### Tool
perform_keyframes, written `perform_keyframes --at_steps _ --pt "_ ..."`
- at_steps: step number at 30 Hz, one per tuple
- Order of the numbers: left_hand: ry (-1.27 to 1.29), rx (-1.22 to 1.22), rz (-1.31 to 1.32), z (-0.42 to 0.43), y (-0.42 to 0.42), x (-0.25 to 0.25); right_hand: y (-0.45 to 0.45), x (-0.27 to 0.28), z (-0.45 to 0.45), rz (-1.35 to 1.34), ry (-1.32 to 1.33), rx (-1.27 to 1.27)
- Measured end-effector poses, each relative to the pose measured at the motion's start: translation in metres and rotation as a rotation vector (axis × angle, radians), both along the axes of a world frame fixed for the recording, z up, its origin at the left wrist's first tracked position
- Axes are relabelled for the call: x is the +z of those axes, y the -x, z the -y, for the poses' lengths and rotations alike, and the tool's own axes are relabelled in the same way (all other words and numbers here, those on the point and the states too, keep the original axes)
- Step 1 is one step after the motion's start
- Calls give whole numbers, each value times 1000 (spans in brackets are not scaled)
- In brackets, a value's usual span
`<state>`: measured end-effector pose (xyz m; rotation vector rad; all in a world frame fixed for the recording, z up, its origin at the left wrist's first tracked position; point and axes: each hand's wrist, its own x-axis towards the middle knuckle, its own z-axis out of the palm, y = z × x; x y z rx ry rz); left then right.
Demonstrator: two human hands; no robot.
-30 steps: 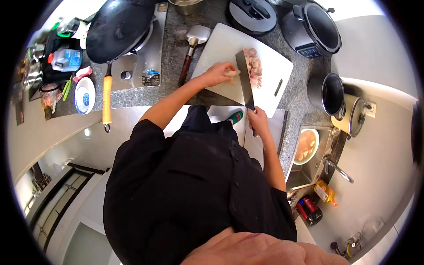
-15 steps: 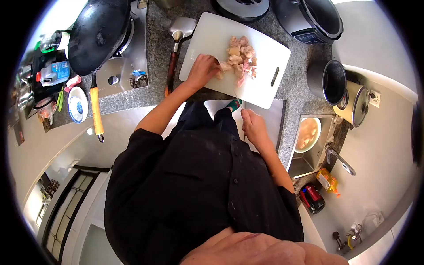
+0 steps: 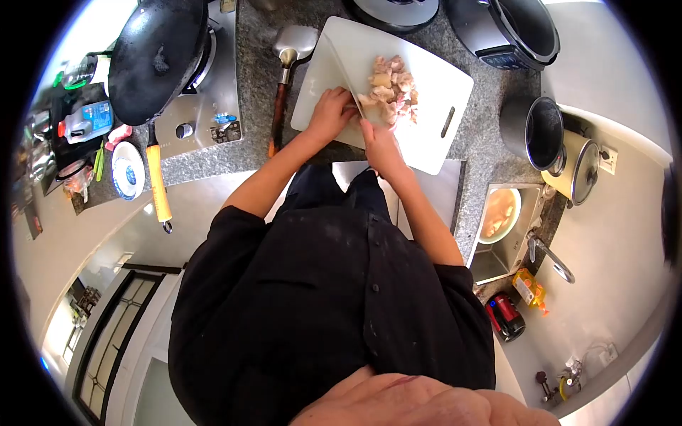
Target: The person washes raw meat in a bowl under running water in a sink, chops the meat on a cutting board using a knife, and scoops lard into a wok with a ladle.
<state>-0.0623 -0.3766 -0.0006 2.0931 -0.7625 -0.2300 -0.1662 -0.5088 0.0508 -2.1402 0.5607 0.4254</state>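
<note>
My right hand (image 3: 383, 148) is closed round the handle of a cleaver (image 3: 345, 69), whose blade is seen nearly edge-on and slants up and left over the white cutting board (image 3: 430, 145). Just left of the blade, my left hand (image 3: 332, 113) rests on the board with its fingers curled; whatever they hold is hidden. Chopped pieces of pale pink meat (image 3: 393, 89) lie in a heap to the right of the blade.
A spatula (image 3: 284, 78) lies left of the board. Farther left, a wok (image 3: 156, 60) sits on the stove (image 3: 167, 128). A cooker (image 3: 501, 35) and dark pot (image 3: 533, 131) stand at right. The sink (image 3: 490, 263) holds a bowl (image 3: 517, 213).
The cleaver has swung from the board's middle to the left of the meat heap. My right hand has moved up and left onto the board, close to my left hand.
</note>
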Motion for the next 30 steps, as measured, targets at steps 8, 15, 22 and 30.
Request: perform_keyframes --at_steps 8,15,22,30 --pt "-54 -26 117 -2 3 -2 -17 9 3 -15 100 43" --pt "-229 82 -139 -13 21 16 77 37 29 -246 -335 -216" --pt "-269 52 -259 -32 38 19 105 74 4 -95 -282 -252" --pt "-67 -45 15 -20 35 7 108 46 -4 -149 -246 -180"
